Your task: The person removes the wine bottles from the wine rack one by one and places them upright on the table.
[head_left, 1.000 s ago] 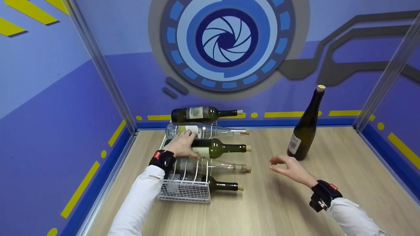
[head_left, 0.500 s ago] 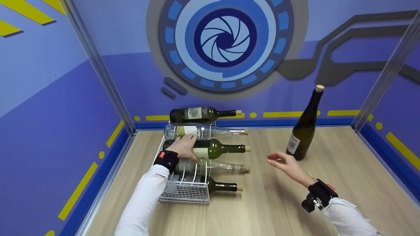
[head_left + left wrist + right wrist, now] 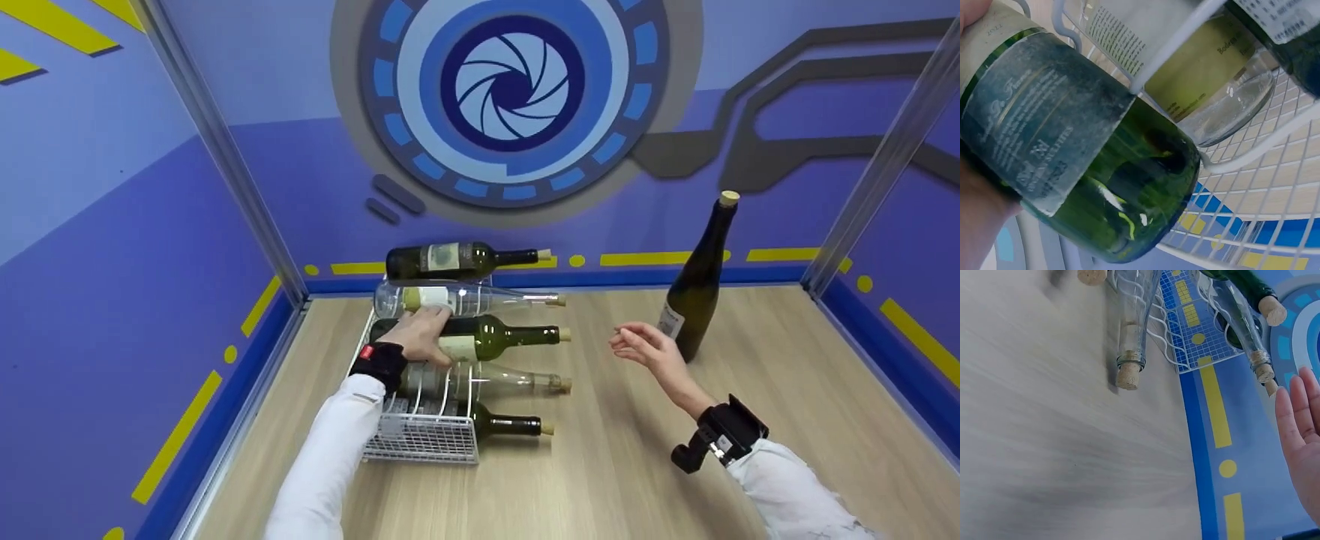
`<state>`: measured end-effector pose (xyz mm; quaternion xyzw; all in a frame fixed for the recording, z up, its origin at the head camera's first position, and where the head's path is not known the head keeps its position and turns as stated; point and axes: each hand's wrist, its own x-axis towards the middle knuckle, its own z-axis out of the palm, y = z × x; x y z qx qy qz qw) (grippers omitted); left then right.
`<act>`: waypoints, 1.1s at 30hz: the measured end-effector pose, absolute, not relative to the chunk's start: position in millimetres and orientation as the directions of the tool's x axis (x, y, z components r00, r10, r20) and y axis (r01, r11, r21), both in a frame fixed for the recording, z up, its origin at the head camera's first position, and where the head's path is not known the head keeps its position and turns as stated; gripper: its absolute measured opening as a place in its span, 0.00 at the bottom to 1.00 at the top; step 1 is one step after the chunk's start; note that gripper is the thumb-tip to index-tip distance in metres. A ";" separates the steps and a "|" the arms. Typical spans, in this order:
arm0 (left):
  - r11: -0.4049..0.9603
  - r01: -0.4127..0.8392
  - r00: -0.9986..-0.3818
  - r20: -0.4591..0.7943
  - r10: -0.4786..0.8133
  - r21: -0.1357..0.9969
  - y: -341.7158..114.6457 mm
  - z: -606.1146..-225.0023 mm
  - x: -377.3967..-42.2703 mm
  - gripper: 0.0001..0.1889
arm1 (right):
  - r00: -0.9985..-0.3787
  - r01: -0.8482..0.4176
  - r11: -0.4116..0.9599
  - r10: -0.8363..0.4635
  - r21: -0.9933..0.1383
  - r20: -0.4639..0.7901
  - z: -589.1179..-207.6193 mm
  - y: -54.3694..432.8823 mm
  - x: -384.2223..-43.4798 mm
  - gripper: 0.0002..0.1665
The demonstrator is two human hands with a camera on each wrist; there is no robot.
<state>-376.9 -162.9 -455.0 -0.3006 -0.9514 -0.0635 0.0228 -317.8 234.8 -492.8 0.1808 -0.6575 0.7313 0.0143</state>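
My left hand [image 3: 421,334] grips the body of a green wine bottle [image 3: 491,337] lying in a white wire rack [image 3: 427,439], neck and cork pointing right. In the left wrist view, the green bottle [image 3: 1044,112] shows its dark back label and base, with fingers at the upper left and the palm below. Nothing is held by my right hand [image 3: 656,356]. Its fingers are loosely bent in the air right of the corks, and in the right wrist view the hand [image 3: 1303,433] shows extended fingers. Close behind it stands a tall dark corked bottle [image 3: 697,300], upright on the table.
Clear bottles lie on either side of the gripped one, a farther one [image 3: 510,298] and a nearer one [image 3: 510,381]. Dark bottles occupy the rack's far end [image 3: 442,260] and near end [image 3: 510,425]. Printed blue panels [image 3: 300,187] enclose the wooden table [image 3: 600,465].
My right hand has risen and turned, its fingers moving up beside the standing bottle. The left hand has shifted slightly right along the green bottle, which stays in the rack.
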 end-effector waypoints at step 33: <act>0.784 0.543 -0.832 0.318 0.454 0.300 -52.2 -405.6 -359.6 0.40 | -0.895 -0.381 -0.287 -0.122 -0.879 0.428 -435.4 230.0 -347.8 0.21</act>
